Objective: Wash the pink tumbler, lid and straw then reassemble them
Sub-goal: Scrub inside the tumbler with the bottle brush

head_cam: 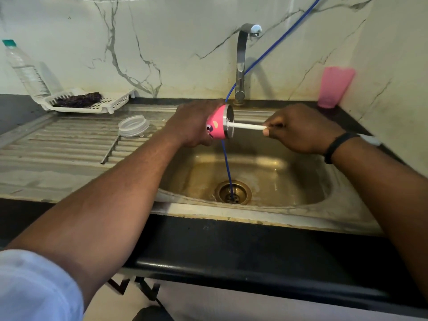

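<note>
Head view shows the steel sink (266,212) set in the dark worktop (231,239), with the pink tumbler (218,122) held sideways above the basin. Left hand (192,123) wraps its fingers around the body; wet metal is likely slippery, so a full wrap suits. Right hand (298,129) pinches a thin white rod (246,126), probably the light, stiff straw. The clear lid (133,125) lies on the drainboard.
</note>
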